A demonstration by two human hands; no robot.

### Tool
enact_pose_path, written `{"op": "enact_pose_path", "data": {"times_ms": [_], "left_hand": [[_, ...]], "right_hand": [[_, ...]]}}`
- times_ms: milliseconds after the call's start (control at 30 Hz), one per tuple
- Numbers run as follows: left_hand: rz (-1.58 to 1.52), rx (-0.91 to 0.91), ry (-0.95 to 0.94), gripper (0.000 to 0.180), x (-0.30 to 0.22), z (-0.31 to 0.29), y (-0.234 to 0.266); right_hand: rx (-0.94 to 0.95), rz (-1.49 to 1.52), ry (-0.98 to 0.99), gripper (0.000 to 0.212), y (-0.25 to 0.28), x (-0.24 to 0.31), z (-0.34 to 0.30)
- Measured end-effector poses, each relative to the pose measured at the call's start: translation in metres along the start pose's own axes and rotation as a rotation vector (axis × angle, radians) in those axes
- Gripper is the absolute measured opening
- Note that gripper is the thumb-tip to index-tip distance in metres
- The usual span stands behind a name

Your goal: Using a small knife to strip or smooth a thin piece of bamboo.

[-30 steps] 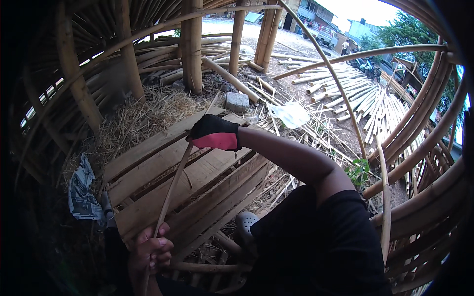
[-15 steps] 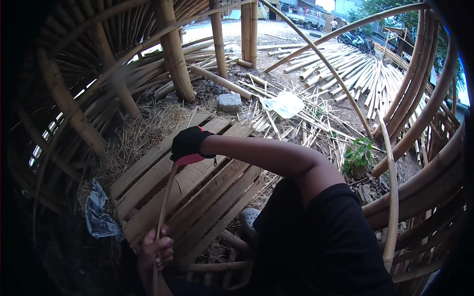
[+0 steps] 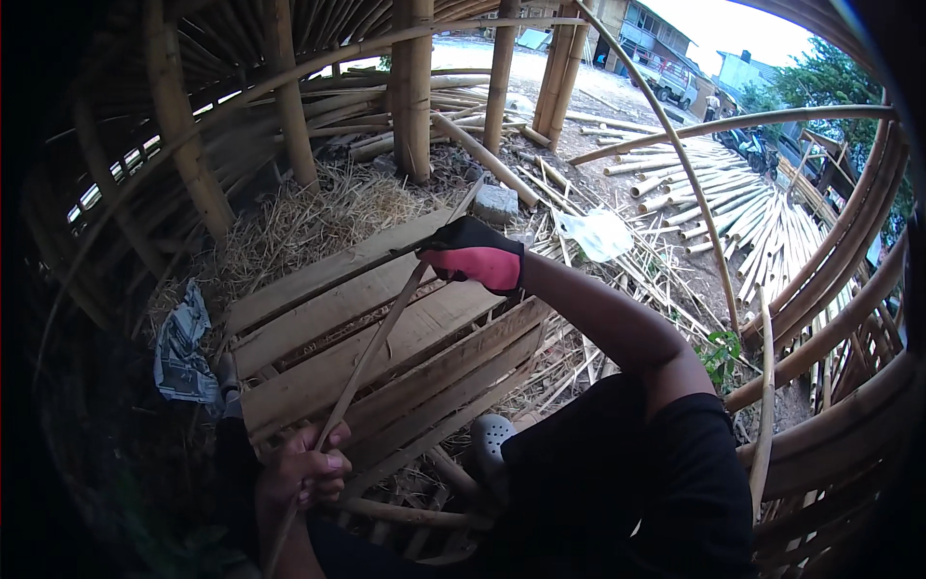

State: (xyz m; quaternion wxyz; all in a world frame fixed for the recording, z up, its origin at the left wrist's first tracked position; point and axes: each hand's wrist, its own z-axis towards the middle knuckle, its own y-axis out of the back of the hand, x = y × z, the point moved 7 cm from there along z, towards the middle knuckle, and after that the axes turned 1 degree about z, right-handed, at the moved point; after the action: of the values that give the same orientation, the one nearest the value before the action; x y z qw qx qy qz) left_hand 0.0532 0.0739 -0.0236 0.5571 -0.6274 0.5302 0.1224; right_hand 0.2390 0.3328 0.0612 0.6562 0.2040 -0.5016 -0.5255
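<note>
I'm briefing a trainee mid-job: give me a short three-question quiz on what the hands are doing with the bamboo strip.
1. True or false: the right hand wears a black and pink glove.
2. What does the bare left hand grip? A) bamboo strip B) crumpled paper C) stone block
3. What lies under the strip?

Key: 1 true. 2 A. 3 wooden pallet.

A pale plastic bag (image 3: pixel 600 234) is seen among scattered bamboo poles (image 3: pixel 743 207). Crumpled newspaper (image 3: pixel 181 345) is laid beside wooden planks (image 3: pixel 318 318), and dry straw (image 3: pixel 318 217) is spread behind them.
</note>
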Motion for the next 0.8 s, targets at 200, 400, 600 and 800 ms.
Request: {"op": "enact_pose_path", "data": {"times_ms": [200, 400, 600, 800], "left_hand": [[-0.030, -0.014, -0.046, 0.029, 0.001, 0.001, 0.004], [-0.003, 0.022, -0.046, 0.026, -0.003, 0.001, -0.001], [0.009, 0.004, -0.051, 0.026, -0.006, -0.009, -0.001], [-0.062, -0.010, -0.163, 0.024, -0.017, -0.027, 0.019]], "right_hand": [[-0.104, 0.795, -0.357, 0.029, 0.007, -0.027, -0.014], [-0.186, 1.025, -0.507, 0.024, 0.035, -0.052, -0.030], [-0.284, 0.958, -0.406, 0.028, 0.053, -0.082, -0.026], [-0.386, 0.917, -0.265, 0.035, 0.088, -0.108, -0.046]]}}
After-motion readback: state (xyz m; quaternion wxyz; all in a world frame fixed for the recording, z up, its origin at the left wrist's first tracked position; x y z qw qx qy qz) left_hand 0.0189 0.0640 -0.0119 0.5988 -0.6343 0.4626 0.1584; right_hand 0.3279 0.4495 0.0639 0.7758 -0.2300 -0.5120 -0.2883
